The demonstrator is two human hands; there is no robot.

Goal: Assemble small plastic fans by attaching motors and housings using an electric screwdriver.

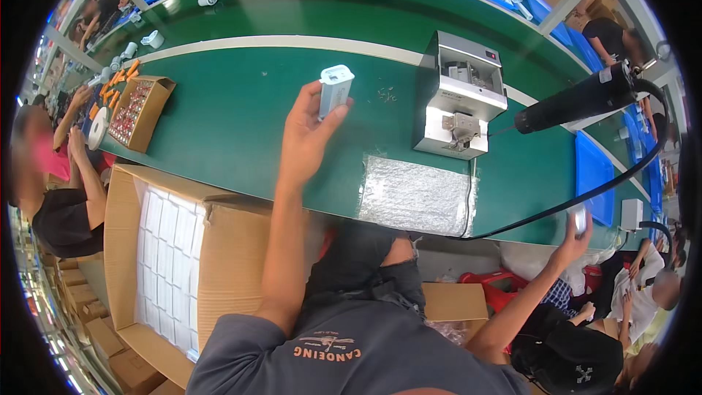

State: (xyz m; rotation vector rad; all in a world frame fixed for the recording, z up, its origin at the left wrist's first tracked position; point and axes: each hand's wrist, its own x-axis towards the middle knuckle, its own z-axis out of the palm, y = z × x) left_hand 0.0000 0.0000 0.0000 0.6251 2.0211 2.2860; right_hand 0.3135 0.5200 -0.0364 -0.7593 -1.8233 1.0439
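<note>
My left hand is raised over the green bench and closed around a pale blue, box-shaped plastic housing with a flanged top. Far out to the right, my right hand grips a small whitish part by the bench's front edge. Its exact kind is too small to make out. Between my hands, a silvery padded sheet lies taped to the bench. Behind that sheet stands a grey screw feeder. A black electric screwdriver points its bit at the feeder's front.
Loose screws lie left of the feeder. The screwdriver's black cable arcs across the right side, near a blue tray. At left are a small carton of red-and-silver parts and a large carton packed with white pieces. Other people work around.
</note>
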